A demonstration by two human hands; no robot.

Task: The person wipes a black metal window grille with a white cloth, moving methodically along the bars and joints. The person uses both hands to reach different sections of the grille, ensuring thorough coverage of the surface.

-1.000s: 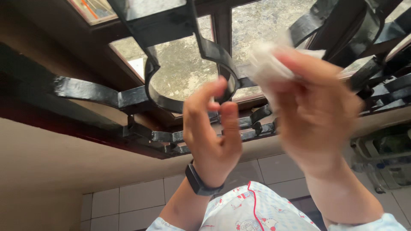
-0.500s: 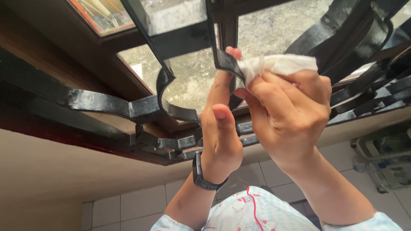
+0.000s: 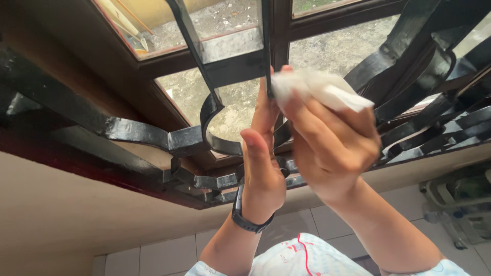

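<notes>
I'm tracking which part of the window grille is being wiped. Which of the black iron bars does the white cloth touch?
The thin upright bar at the centre: the right hand presses the white cloth against it, with the left hand alongside. The curled scrolls to either side are untouched.

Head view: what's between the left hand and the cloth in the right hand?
A black grille bar runs up between the left hand and the white cloth, held by the right hand. Head view shows it.
</notes>
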